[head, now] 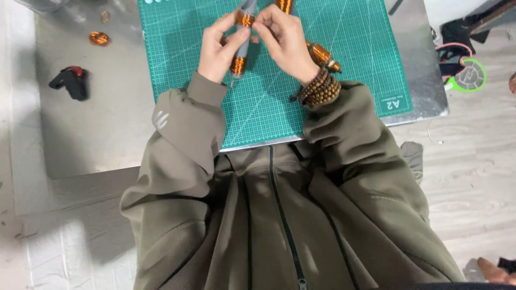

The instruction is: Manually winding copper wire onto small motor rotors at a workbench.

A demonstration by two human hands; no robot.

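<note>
Coils [240, 63] of copper wire on a grey rod are held over the far part of the green mat [355, 48], so the winding can be reached from both sides. The left hand [219, 49] is closed around the rod; the right hand [284, 38] pinches narrowly at the upper coil. Another coil [322, 55] lies beside the right wrist, and a black tool [71, 81] rests on the table [107, 123] to the left.
</note>
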